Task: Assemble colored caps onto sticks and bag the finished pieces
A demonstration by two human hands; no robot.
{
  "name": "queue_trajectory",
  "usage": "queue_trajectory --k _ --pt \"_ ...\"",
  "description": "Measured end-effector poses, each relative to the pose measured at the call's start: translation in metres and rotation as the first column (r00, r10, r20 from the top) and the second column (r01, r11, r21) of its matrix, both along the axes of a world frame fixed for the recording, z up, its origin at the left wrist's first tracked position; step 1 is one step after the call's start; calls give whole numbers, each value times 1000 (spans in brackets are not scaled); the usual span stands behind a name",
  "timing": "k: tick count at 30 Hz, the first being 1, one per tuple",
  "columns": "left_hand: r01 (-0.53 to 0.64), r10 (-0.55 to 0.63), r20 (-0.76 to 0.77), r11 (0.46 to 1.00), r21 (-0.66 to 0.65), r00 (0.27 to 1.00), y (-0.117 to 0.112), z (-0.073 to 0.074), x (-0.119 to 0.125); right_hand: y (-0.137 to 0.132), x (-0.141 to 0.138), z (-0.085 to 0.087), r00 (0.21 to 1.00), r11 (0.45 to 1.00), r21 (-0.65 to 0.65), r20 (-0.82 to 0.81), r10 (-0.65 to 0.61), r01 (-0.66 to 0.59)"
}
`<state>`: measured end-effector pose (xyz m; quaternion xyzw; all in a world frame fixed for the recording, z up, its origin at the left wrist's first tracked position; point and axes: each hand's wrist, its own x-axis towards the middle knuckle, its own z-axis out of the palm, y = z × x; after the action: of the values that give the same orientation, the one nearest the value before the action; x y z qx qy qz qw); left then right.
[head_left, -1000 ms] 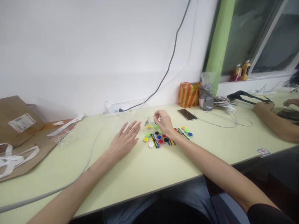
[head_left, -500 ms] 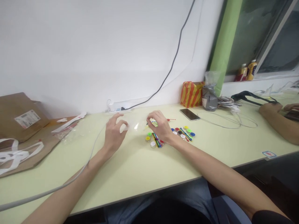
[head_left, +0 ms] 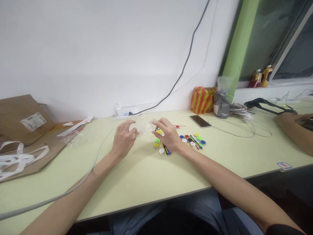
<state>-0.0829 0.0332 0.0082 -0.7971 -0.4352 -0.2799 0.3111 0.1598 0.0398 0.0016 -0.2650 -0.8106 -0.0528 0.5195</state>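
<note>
A crinkled clear plastic bag (head_left: 144,128) stretches between my two hands, above the table. My left hand (head_left: 123,137) has its curled fingers and thumb on the bag's left side. On the other side my right hand (head_left: 167,133) is bent round the bag's right edge, with a gap showing between thumb and forefinger. Beneath and beside my right hand lie several small round pieces with coloured tops, among them a yellow one (head_left: 156,145) and a white one (head_left: 161,151). Thin coloured arrow-shaped sticks (head_left: 167,150) lie there too, partly hidden by the hand.
More round pieces and coloured sticks (head_left: 195,142) lie to the right. Behind them are a phone (head_left: 200,121), a striped bag (head_left: 202,100) and a grey bag (head_left: 221,106). Brown paper bags (head_left: 22,120) occupy the left. A grey cable (head_left: 61,197) crosses my left forearm. Another person's arm (head_left: 290,130) rests far right.
My hands have come slightly closer together, and the bag between them looks more crumpled. My right thumb and forefinger are farther apart. The view has shifted a little.
</note>
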Motion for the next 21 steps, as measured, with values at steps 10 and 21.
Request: queue_trajectory --k 10,21 --pt "52 -52 -32 999 3 998 3 -3 -1 2 -7 -6 994 993 105 87 -70 61" --pt "52 -50 -107 998 20 993 3 -4 0 6 -7 -7 963 992 67 238 -122 109"
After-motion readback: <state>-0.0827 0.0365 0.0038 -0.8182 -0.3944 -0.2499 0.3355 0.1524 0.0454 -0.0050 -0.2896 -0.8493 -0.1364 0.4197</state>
